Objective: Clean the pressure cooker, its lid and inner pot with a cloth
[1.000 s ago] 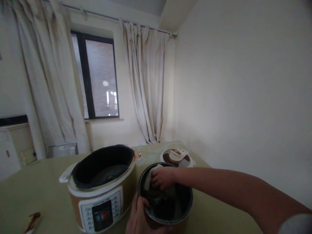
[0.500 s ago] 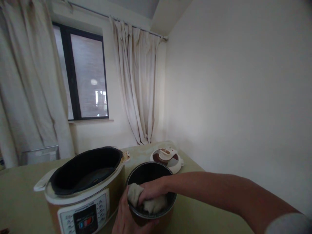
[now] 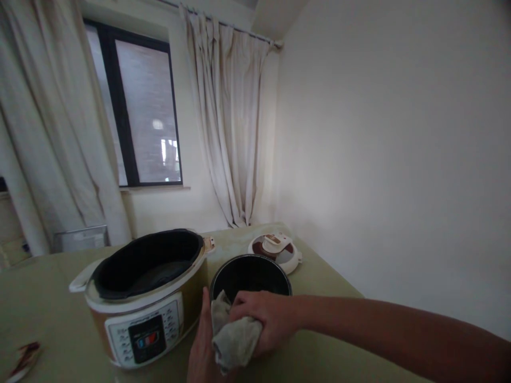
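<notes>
A dark inner pot (image 3: 250,272) stands on the table with its mouth facing up. My right hand (image 3: 269,317) is closed on a bunched grey-white cloth (image 3: 237,343) at the pot's near rim. The cloth hangs over the rim and down the outside, hiding much of the near wall. On the pot's left side, my left hand (image 3: 202,343) holds the outer wall, its thumb side up along the rim and the other fingers mostly hidden under the cloth. Left of the pot is the white and gold cooker body (image 3: 191,300), open at the top, with a control panel on its front.
Behind the pot lies a round white and brown lid (image 3: 275,246) on the greenish table (image 3: 323,282). A small brown and white object (image 3: 26,359) rests at the lower left. Curtains (image 3: 231,122) and a window stand behind, and a white wall borders the right.
My right hand has come up from inside the pot to its near rim with the cloth, which now drapes outside. My left hand stays at the pot's side. The view has tilted down slightly.
</notes>
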Available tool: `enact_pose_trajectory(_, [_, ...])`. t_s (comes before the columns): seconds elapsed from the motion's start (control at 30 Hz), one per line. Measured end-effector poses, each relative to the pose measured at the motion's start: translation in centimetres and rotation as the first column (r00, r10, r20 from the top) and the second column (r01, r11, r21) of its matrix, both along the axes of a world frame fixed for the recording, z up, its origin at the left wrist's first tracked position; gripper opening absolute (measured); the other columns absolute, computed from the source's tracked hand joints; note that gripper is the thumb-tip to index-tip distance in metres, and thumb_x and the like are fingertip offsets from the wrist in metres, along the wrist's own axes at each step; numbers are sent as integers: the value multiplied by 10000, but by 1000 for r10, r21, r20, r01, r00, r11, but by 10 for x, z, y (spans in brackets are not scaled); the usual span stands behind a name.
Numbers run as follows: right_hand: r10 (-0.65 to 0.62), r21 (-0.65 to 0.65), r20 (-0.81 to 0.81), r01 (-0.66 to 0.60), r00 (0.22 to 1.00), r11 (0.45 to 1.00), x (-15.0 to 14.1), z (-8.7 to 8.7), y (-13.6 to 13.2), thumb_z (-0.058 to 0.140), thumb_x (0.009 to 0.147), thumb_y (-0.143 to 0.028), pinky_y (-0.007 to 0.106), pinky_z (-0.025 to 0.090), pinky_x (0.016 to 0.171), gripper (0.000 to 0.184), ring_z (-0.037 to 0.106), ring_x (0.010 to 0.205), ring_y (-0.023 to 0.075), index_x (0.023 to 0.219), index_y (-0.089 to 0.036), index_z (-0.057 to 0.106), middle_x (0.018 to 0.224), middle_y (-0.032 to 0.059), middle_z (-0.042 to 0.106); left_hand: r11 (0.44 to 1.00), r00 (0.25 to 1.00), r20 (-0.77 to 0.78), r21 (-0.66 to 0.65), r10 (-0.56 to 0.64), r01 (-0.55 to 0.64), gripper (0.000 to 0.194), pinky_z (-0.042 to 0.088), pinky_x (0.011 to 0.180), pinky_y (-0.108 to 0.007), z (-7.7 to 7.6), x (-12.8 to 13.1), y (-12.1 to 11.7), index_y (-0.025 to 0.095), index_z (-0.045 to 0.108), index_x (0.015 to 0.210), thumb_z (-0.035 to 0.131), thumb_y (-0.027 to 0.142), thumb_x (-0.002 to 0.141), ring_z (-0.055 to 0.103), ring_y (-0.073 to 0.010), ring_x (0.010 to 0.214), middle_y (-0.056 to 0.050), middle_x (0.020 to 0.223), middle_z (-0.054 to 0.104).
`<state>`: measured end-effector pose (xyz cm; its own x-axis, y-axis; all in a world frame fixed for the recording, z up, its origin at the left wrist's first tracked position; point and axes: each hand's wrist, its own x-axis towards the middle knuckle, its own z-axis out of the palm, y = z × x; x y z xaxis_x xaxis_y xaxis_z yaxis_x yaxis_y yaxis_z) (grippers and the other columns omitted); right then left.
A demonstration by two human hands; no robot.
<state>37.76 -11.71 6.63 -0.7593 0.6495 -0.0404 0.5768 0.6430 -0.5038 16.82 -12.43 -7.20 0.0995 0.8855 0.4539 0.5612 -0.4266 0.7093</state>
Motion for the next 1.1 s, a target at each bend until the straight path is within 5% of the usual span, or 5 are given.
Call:
enact_pose_trajectory(0.17, [172, 231, 187, -214, 967, 949, 44, 16, -24, 833, 754, -359, 412, 517, 976, 478, 656, 1174, 296, 1215, -269, 745, 1426, 91, 602, 996, 999, 35, -88, 18, -15, 1321, 558, 1114, -535, 28, 3, -3, 195, 116, 1720, 851, 599, 699, 551, -424, 1476, -224, 1703, 417])
enact_pose_trajectory(0.33, [22, 315, 161, -72, 987, 946, 8, 2, -22, 800, 794, -435, 341, 516, 852, 520, 681, 1014, 234, 1287, -302, 705, 1353, 77, 625, 991, 980, 159, -30, -123, 130, 955, 519, 1164, -518, 31, -2, 1, 178, 338, 1644, 735, 429, 813, 575, -372, 1460, -204, 1662, 482])
enact_pose_trajectory(0.63, [74, 456, 148, -134, 986, 880, 76, 3, -33, 837, 688, -407, 484, 462, 1029, 475, 653, 1163, 321, 1123, -238, 746, 1353, 117, 664, 998, 1000, -12, 53, -26, 27, 1111, 432, 1235, -627, 21, -8, 6, 174, 156, 1705, 783, 463, 834, 431, -408, 1567, -229, 1698, 419])
enact_pose_trajectory(0.9, [-31, 327, 87, 0, 996, 945, 19, 0, -24, 801, 803, -490, 293, 476, 792, 514, 674, 946, 209, 1254, -262, 703, 1179, 48, 684, 928, 954, -252, 288, -165, 236, 659, 454, 1240, -591, 7, 14, 4, 201, 582, 1507, 656, 248, 854, 455, -383, 1552, -159, 1543, 620])
enact_pose_trajectory(1.1, [93, 468, 184, -171, 979, 867, 98, 5, -34, 808, 715, -398, 424, 462, 963, 462, 660, 1119, 294, 1133, -227, 709, 1302, 109, 686, 979, 950, -284, 118, -129, 168, 693, 453, 1228, -611, 42, -5, 20, 200, 617, 1421, 797, 359, 770, 475, -394, 1532, -147, 1523, 630])
